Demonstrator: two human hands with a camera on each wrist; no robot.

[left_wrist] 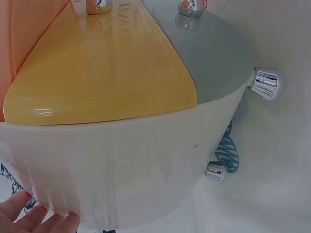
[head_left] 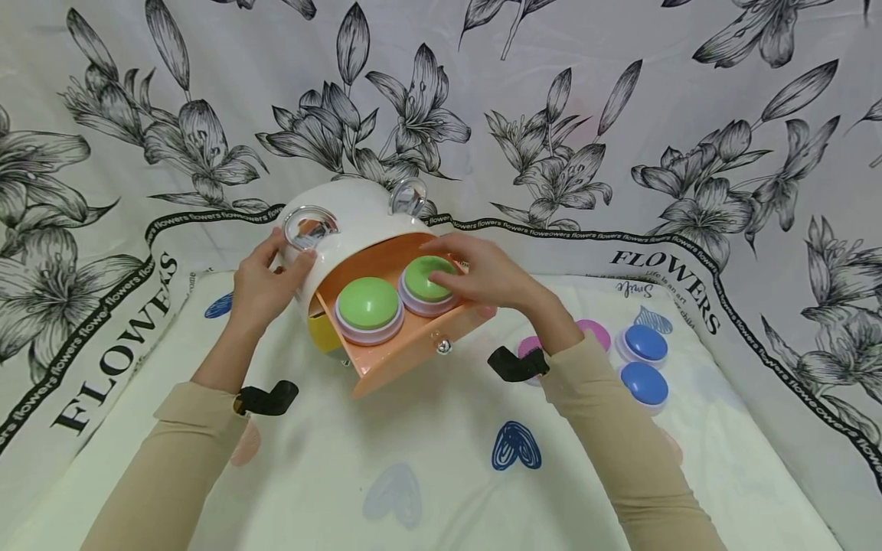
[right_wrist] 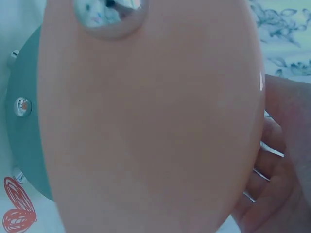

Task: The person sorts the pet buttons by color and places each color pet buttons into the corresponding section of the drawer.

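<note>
A rounded white drawer box (head_left: 358, 205) with silver rings on top has its orange drawer (head_left: 406, 367) pulled out. Inside the drawer sit two round lilac containers with green lids, the left green-lidded container (head_left: 368, 304) and the right green-lidded container (head_left: 417, 291). My right hand (head_left: 482, 269) holds the right one, thumb over its lid and fingers at its far side. With my left hand (head_left: 265, 279) I grip the box's left side, thumb at the front edge. The left fingertips (left_wrist: 41, 218) touch the white shell. Below the orange drawer are a yellow drawer (left_wrist: 102, 73) and a grey-green drawer (left_wrist: 209, 58), both closed.
To the right on the patterned cloth lie two blue-lidded containers, an upper blue-lidded container (head_left: 645, 343) and a lower blue-lidded container (head_left: 645, 384). Magenta-lidded containers (head_left: 594, 334) are partly hidden behind my right forearm. A floral cloth (head_left: 537, 46) hangs behind the box.
</note>
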